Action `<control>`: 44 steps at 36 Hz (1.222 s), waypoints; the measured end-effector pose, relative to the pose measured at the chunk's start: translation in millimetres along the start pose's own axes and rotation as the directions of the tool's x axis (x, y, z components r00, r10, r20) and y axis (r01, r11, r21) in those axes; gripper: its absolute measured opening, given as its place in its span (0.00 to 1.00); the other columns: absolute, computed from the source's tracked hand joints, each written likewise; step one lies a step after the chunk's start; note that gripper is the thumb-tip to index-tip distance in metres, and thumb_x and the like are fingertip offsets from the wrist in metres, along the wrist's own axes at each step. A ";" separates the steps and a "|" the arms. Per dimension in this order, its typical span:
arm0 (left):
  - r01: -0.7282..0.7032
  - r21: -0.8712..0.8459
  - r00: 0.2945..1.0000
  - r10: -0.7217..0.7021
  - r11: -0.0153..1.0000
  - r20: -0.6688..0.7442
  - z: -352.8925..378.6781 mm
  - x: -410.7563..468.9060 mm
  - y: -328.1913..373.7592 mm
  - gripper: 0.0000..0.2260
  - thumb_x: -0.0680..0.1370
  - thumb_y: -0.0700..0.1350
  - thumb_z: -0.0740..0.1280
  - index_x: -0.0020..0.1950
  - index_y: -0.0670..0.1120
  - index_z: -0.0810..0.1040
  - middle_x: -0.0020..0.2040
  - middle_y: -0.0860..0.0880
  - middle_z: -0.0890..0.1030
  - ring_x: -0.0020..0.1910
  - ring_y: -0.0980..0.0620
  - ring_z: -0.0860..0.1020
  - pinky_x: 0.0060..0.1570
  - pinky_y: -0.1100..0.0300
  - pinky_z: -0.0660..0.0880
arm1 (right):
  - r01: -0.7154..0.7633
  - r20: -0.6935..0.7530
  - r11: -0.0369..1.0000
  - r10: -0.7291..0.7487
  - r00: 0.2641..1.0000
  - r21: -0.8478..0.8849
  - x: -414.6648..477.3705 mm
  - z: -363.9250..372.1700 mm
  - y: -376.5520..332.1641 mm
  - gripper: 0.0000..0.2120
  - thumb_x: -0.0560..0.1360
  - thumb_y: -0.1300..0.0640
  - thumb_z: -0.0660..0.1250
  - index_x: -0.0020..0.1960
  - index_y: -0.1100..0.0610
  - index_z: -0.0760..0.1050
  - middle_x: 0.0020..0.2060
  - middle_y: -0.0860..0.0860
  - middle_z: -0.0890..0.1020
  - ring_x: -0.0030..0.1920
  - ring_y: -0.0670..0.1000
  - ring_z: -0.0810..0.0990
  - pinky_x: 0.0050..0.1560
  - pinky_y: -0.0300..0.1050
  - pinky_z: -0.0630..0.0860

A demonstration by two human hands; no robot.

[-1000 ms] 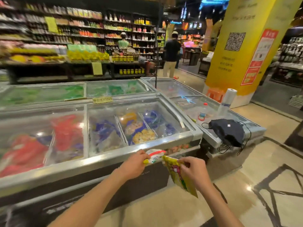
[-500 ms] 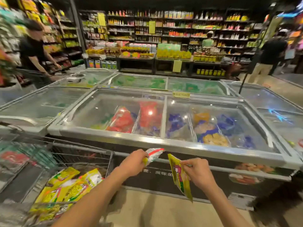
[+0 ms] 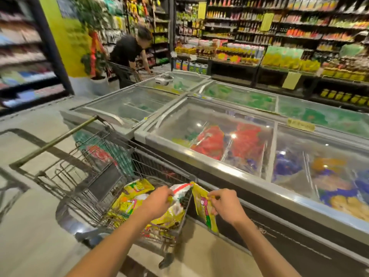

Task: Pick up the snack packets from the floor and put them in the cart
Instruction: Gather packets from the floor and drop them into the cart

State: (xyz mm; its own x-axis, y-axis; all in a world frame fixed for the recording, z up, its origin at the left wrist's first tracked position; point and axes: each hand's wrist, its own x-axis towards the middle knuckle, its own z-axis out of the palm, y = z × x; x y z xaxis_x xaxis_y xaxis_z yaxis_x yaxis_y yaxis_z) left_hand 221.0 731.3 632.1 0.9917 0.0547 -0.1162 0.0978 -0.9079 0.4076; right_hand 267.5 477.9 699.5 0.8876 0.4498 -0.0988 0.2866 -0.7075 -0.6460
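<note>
Several snack packets point(image 3: 130, 204) already lay in the cart point(image 3: 89, 162) at lower left, while the left hand point(image 3: 157, 200) gripped a white packet point(image 3: 180, 190) over its corner and the right hand point(image 3: 226, 204) pinched a yellow packet point(image 3: 204, 208) just beside it, both undropped.

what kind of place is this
Most likely a supermarket: glass-topped chest freezers of packaged food, long shelves of bottled goods, and a wire shopping cart holding yellow snack packets.

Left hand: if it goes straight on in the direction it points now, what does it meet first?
Probably the cart's wire side, just past the white packet the left hand pinches; the freezer stands behind it. Depth is unclear.
</note>
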 end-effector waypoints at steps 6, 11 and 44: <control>0.119 -0.028 0.991 -0.117 0.992 0.062 5.0 6.2 -74.6 0.16 0.78 0.40 0.61 0.64 0.50 0.77 0.63 0.48 0.75 0.62 0.47 0.74 0.61 0.53 0.72 | -0.012 0.081 0.999 0.015 0.997 -0.042 60.3 58.9 -32.9 0.10 0.73 0.60 0.59 0.43 0.64 0.78 0.28 0.58 0.79 0.30 0.57 0.79 0.38 0.53 0.77; 0.165 -0.018 0.975 -0.161 0.986 0.150 9.7 25.5 -123.5 0.18 0.78 0.42 0.64 0.68 0.48 0.75 0.66 0.48 0.72 0.65 0.46 0.73 0.66 0.51 0.70 | -0.028 0.118 0.998 0.035 0.992 -0.062 91.8 98.4 -54.2 0.06 0.72 0.61 0.64 0.38 0.57 0.79 0.32 0.52 0.79 0.32 0.47 0.74 0.40 0.46 0.75; -0.349 -0.137 0.878 0.375 0.927 0.298 -58.2 144.0 38.0 0.23 0.78 0.58 0.66 0.72 0.54 0.70 0.63 0.51 0.77 0.61 0.50 0.76 0.63 0.54 0.72 | -0.330 -0.219 0.940 0.305 0.927 -0.088 42.6 -1.2 18.1 0.16 0.77 0.54 0.62 0.64 0.50 0.74 0.59 0.48 0.80 0.53 0.45 0.79 0.58 0.42 0.76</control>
State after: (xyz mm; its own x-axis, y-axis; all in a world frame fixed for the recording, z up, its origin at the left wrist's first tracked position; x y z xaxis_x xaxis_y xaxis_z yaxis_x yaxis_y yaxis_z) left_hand 372.4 728.9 683.6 0.8825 -0.4161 -0.2190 -0.2444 -0.8037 0.5425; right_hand 310.9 483.6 684.5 0.9890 0.0822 -0.1230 0.0085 -0.8614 -0.5079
